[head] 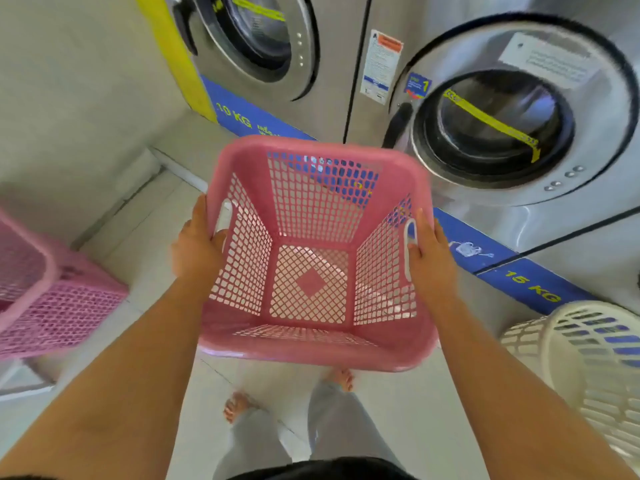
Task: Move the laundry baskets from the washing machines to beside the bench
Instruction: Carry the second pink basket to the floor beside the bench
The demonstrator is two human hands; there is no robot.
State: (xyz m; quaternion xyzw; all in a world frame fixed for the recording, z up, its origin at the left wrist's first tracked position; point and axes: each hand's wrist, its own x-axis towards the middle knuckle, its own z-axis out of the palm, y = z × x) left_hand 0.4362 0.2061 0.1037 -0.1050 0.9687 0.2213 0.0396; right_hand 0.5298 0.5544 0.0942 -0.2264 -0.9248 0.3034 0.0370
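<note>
Both forearms are bare up to the frame edge, with no sleeves, watch or rings showing on the left hand (195, 249) or the right hand (431, 256). The legs wear loose, pale grey trousers (332, 424) reaching the ankles. The 2 feet (237, 405) are bare, and a dark top (322, 471) shows at the bottom edge.

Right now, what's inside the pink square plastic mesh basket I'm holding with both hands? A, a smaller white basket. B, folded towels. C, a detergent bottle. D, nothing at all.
D: the pink square plastic mesh basket is bare down to its lattice bottom, held at its side handles by the left hand and right hand.
</note>
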